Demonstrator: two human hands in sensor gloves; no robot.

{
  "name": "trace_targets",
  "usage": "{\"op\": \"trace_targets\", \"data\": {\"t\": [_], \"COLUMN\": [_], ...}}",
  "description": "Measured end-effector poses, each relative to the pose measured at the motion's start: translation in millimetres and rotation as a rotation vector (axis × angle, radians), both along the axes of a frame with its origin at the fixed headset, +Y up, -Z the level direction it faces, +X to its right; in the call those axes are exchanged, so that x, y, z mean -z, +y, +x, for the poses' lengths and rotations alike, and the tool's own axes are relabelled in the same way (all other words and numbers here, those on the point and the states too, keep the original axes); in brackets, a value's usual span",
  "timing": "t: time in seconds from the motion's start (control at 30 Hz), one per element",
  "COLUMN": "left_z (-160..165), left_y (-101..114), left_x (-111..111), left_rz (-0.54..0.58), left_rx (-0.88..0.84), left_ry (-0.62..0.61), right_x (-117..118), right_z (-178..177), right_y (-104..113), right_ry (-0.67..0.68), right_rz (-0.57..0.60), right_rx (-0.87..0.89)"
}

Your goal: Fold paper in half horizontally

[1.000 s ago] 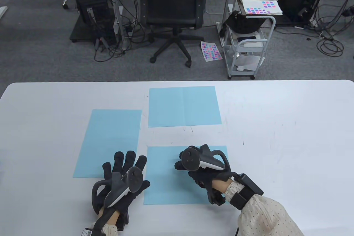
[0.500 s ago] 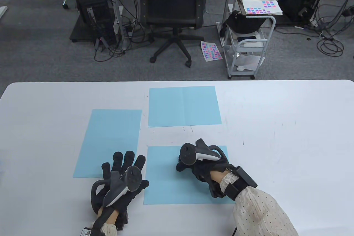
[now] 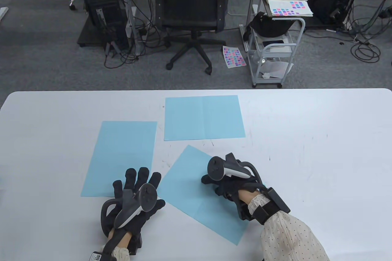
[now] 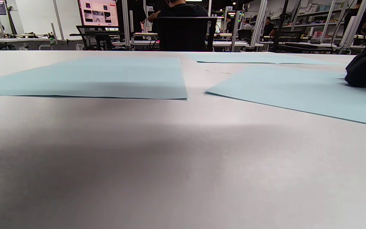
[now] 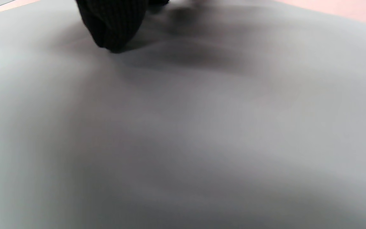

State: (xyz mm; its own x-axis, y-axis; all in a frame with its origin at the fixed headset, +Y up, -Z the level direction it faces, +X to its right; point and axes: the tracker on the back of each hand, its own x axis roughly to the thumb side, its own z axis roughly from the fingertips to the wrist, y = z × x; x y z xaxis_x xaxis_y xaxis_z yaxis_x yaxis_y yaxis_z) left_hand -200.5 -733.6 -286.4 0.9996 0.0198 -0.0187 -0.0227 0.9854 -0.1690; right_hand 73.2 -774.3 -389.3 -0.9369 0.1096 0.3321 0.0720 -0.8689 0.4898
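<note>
Three light blue sheets lie on the white table (image 3: 306, 151). The nearest sheet (image 3: 196, 193) lies turned at an angle, one corner pointing away from me. My right hand (image 3: 208, 180) presses its fingertips (image 5: 113, 22) down on that sheet near its middle. My left hand (image 3: 137, 183) lies flat with spread fingers, partly over the near right corner of the left sheet (image 3: 122, 154); its thumb touches the angled sheet's edge. The far sheet (image 3: 203, 117) shows a vertical crease. In the left wrist view the left sheet (image 4: 100, 76) and the angled sheet (image 4: 297, 92) lie flat, with a right fingertip (image 4: 365, 68) on the latter.
Beyond the table's far edge stand an office chair (image 3: 191, 13) and a small white cart (image 3: 275, 50) with papers on top. Cables and dark equipment stands crowd the floor. The table's right half is bare white surface.
The right hand has turned the nearest sheet from square with the table edge to a slanted lie and shifted slightly right. The left hand has stayed put.
</note>
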Motion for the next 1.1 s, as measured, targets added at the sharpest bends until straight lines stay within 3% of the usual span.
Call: {"op": "trace_targets", "data": {"t": [0.53,0.77,1.1], "left_z": [-1,-1,-2], "left_y": [1,1,1], "left_x": [0,0,0], "left_rz": [-0.012,-0.016,-0.02], "left_rx": [-0.001,-0.003,-0.012], "left_ry": [0.006,0.006,0.009], "right_x": [-11,-13,-8], "right_z": [-11,-22,-32], "right_y": [-3,-4,1], "right_ry": [-0.134,-0.246,-0.285], "right_rz": [0.066,0.052,0.048], "right_rx": [-0.019,-0.012,-0.005]}}
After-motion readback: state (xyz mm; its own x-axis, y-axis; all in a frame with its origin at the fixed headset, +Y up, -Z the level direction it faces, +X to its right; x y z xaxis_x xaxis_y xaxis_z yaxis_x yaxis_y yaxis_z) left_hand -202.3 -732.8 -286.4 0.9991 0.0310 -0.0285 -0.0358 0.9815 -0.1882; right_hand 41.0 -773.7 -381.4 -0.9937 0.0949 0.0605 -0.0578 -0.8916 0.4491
